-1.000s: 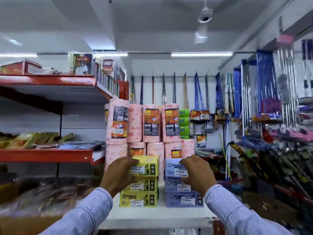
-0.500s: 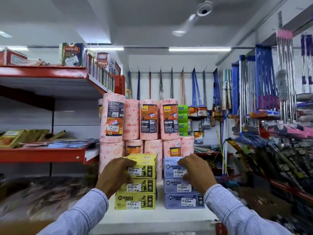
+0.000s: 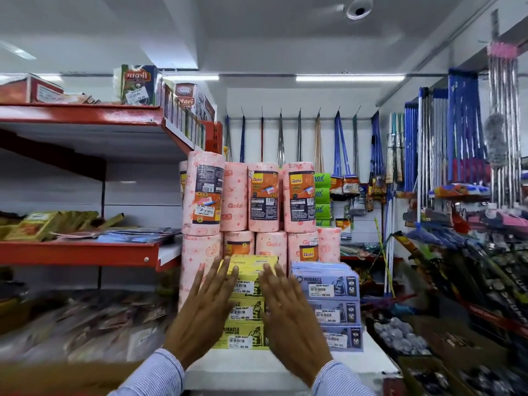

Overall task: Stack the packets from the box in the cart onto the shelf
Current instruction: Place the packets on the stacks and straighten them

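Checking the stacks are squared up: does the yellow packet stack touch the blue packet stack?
Cannot tell. In the head view the right hand covers the space between the yellow stack and the blue stack.

A shop; price-stickered packets (image 3: pixel 248 290) and kitchen towel rolls (image 3: pixel 264 200) fill shelves (image 3: pixel 77 252); mops (image 3: pixel 343 155) hang along the wall

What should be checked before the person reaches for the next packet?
1. Left hand empty: ok, fingers spread, holding nothing.
2. Right hand empty: ok, open and flat.
3. Yellow stack squared up: ok, three packets, edges roughly in line.
4. Blue stack squared up: ok, three packets standing beside the yellow ones.
5. Room on the white shelf for more: ok, bare strip in front of the stacks.
6. Packets left in the cart's box: cannot tell, cart and box are out of view.
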Available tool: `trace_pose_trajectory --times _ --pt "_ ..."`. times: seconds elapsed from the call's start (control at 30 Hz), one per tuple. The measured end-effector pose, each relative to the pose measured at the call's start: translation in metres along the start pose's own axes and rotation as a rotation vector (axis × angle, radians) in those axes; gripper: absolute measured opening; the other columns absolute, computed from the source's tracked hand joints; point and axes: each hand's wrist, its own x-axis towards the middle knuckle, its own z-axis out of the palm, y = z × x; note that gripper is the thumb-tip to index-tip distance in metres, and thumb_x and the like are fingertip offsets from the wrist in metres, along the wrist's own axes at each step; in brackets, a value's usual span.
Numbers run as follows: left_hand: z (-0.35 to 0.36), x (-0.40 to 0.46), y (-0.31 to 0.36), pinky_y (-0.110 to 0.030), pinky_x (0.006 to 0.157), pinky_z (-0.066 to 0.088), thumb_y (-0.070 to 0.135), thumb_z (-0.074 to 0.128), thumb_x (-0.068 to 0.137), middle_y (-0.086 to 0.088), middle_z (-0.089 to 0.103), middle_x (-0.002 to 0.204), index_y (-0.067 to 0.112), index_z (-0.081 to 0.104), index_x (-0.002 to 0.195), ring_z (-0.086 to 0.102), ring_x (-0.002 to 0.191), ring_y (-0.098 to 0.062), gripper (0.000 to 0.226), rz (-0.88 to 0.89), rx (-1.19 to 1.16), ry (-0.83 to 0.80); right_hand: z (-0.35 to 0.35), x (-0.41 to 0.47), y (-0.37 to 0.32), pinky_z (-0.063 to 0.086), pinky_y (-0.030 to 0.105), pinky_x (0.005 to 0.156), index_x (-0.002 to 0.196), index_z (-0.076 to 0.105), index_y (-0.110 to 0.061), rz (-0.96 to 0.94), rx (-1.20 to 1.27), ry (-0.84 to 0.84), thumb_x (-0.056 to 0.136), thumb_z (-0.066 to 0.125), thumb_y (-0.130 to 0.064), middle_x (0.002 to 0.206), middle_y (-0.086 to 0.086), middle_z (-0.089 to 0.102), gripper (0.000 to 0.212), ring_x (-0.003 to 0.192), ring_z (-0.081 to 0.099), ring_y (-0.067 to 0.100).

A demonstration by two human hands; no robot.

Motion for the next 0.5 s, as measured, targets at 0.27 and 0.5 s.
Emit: trace_pose_trajectory --times 0.27,0.5 --pt "0.019 -0.015 -0.020 -0.045 0.120 0.003 0.028 0.030 0.098 -0.012 0.005 0.165 0.008 0.008 0.154 -0.004 0.152 -0.024 0.063 0.019 0.026 -0.054 0.038 0.008 -0.020 0.001 0.045 0.116 0.153 -0.004 -0.016 0.026 0.092 -0.061 0.099 0.033 -0.024 0.164 0.002 -0.009 0.067 0.149 -0.011 0.021" --pt "0.023 -0.016 -0.020 -0.043 0.120 0.004 0.028 0.031 0.098 -0.012 0.004 0.165 0.007 0.008 0.154 -0.003 0.152 -0.022 0.064 0.012 0.000 -0.072 0.039 0.010 -0.018 0.003 0.045 0.117 0.154 -0.002 -0.015 0.029 0.107 -0.096 0.100 0.032 -0.022 0.164 0.002 -0.008 0.064 0.149 -0.010 0.020"
